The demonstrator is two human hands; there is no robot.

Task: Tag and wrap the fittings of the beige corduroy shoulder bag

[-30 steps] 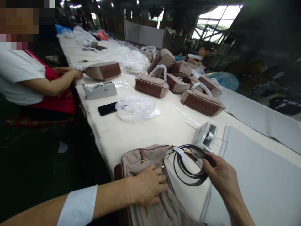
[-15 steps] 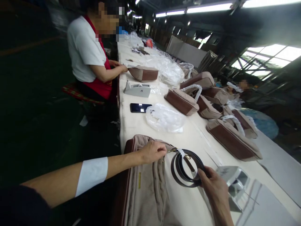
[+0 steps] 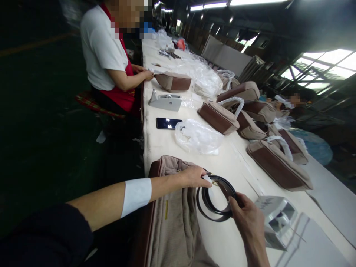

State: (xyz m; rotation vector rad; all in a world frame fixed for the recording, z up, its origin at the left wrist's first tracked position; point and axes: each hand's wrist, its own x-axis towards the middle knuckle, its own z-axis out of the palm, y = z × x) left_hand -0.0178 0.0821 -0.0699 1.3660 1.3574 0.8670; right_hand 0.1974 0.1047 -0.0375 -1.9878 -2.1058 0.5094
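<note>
A coiled dark strap [image 3: 215, 217] is held up over the pale table. My right hand [image 3: 247, 213] grips the coil's right side between thumb and fingers. At its upper left, my left hand [image 3: 197, 176] pinches the strap where a white wrapping [image 3: 207, 179] and gold-coloured metal parts show. Below my left forearm lies a beige ribbed bag [image 3: 174, 226] with brown edging, near the table's left edge. A yellow zip piece shows on its surface.
A tape dispenser [image 3: 278, 218] stands right of my right hand. Ahead lie a clear plastic bag [image 3: 197, 137], a phone [image 3: 167, 123] and another dispenser [image 3: 167, 102]. Several brown-beige bags [image 3: 278, 163] line the right. A person [image 3: 105, 55] at the left handles a bag [image 3: 175, 82].
My left hand has moved right, from above the bag to the coil's white wrapping. The coil and my right hand have shifted slightly left.
</note>
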